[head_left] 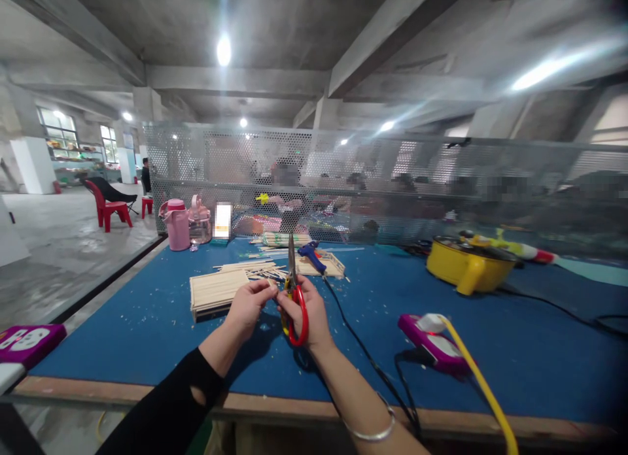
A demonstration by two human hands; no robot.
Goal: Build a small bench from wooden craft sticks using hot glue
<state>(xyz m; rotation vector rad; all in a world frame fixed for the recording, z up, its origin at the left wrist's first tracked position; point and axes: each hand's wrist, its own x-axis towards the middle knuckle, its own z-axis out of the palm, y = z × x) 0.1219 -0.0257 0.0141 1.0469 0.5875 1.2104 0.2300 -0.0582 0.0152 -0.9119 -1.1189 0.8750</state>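
Note:
Scissors (300, 311) with red and yellow handles sit in my right hand (314, 311), blades pointing up and away from me. My left hand (250, 306) is closed in a pinch close to the right fingertips; a small pale piece may be between its fingers, too small to make out. Just beyond my left hand lies a box-like panel of wooden sticks (210, 290). Loose thin sticks (255, 267) are scattered behind it. A blue glue gun (313, 255) rests by a small stick frame (333, 265) past the scissors.
On the blue table (161, 340) a purple power strip (434, 344) with a yellow cord lies at right. Behind it stands a yellow pot (464, 269). A pink thermos (175, 226), a clear jug (199, 223) and a lit phone (222, 221) stand far left, before a perforated metal screen (230, 154).

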